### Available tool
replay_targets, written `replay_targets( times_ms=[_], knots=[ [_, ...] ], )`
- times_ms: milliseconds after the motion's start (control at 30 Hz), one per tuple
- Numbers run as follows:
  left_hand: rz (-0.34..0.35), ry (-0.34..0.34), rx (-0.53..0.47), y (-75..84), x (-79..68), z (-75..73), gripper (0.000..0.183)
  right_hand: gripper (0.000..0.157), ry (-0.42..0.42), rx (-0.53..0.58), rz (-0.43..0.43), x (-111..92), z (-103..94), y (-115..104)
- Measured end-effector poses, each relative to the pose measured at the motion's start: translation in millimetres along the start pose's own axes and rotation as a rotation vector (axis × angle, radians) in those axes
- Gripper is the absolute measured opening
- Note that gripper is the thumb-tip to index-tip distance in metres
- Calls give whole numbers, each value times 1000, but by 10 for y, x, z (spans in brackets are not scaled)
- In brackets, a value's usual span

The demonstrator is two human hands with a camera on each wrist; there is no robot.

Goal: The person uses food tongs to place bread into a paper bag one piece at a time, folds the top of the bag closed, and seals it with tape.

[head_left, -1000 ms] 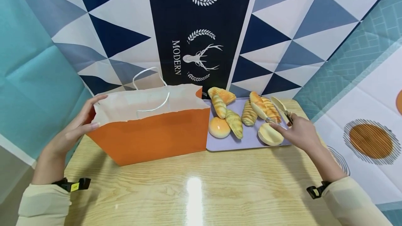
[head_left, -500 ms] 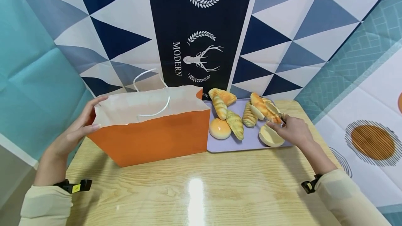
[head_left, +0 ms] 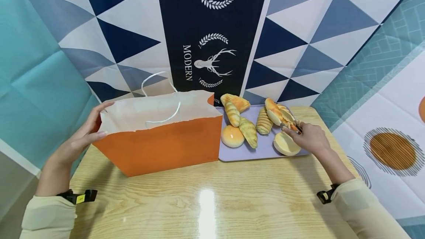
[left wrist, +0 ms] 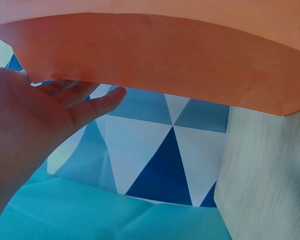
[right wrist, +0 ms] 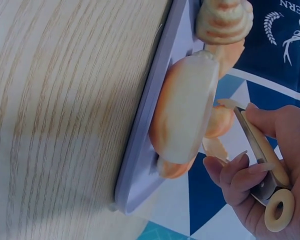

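At the left, an orange paper bag (head_left: 166, 146) with a white inside stands on the table, its top open. My left hand (head_left: 78, 135) holds the left end of its rim, thumb at the front corner and fingers at the back one. In the left wrist view the fingers reach the underside of the orange paper (left wrist: 140, 50). My right hand (head_left: 312, 137) grips tongs, whose cream handle (right wrist: 260, 142) shows in the right wrist view. The tongs' tips are at a long golden bread roll (head_left: 273, 111) and a scored bread beside it, on the lilac tray (head_left: 245, 154).
Left on the tray lie a round bun (head_left: 232, 136), a triangular pastry (head_left: 239, 102) and twisted rolls (head_left: 248, 132). A pale cream bun (head_left: 286, 144) sits under my right hand, near the tray's front edge. Patterned cloth (head_left: 212, 28) rises behind the table (head_left: 166, 202).
The tongs in my right hand have come together around the breads at the tray's right back, their spread arms closing inward. My left hand stays on the bag.
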State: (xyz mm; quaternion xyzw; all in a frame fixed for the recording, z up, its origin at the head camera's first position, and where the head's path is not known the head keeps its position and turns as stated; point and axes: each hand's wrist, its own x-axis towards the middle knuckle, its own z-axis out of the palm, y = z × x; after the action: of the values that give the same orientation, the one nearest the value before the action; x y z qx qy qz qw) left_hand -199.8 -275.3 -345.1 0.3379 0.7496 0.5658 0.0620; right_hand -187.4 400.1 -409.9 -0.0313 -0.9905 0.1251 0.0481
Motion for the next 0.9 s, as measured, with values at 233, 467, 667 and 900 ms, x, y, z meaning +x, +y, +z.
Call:
replay_targets(
  times_ms=[233,467,667,900],
  knots=[
    [-16,11,1,11,-1,1,73,59,51,23,-44,-57,-110,-111],
    [5,4,-1,-2,-6,1,73,54,173,28,-108,-112,-280,-354],
    [15,-2,-15,-17,-3,0,73,53,188,43,-137,-180,-490,-623],
    [-5,8,-30,-5,-4,0,74,51,212,61,-195,-273,-719,-991]
  ],
)
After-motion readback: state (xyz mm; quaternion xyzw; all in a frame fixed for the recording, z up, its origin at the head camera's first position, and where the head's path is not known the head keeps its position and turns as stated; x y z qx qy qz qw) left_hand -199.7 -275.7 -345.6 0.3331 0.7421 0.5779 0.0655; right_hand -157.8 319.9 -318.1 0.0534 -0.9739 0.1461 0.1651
